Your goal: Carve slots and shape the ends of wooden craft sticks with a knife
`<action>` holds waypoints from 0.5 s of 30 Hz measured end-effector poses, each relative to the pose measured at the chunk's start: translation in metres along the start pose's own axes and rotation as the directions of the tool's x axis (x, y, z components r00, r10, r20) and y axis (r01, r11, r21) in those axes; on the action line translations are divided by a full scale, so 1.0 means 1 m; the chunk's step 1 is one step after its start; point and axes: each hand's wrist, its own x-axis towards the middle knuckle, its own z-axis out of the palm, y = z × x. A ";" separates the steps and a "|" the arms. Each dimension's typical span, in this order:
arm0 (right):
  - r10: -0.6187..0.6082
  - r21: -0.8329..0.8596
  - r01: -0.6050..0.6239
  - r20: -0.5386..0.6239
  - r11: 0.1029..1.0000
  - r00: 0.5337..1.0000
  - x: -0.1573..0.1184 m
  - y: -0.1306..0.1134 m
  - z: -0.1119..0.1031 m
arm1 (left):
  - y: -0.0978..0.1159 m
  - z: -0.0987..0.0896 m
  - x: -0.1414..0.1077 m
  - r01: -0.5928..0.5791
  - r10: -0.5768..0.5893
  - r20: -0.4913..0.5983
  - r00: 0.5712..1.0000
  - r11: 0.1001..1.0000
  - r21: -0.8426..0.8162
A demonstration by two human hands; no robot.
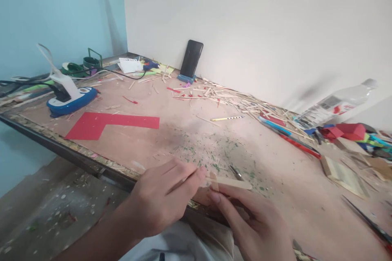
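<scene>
Near edge of surface (275, 179): left hand (159, 200) grip pinched on a thin stick (183, 180); right hand (257, 228) grip pinches a flat wooden stick (231, 182) just above the edge. Best kept braced there, pressure light. Red paper (107, 124) far left.

no legible text anywhere, plastic bottle (335, 106) label too blurred to read, white paper (130, 65) print too small

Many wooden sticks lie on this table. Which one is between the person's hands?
The flat wooden stick at the table's near edge, pinched between the left hand and right hand. The other sticks lie scattered far back near the wall, untouched.
</scene>
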 end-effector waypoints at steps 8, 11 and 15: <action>-0.106 -0.040 0.106 0.015 0.994 0.994 0.002 0.007 0.001 | 0.001 0.001 -0.002 -0.021 0.022 0.069 0.997 1.000 -0.007; -0.108 -0.039 0.109 0.015 0.993 0.994 -0.001 0.009 0.003 | 0.001 0.000 -0.001 -0.040 0.041 0.101 0.994 0.999 -0.009; -0.107 -0.017 0.108 0.044 0.994 0.993 -0.003 0.010 0.005 | -0.002 0.001 -0.001 -0.028 0.031 0.122 0.992 0.999 -0.025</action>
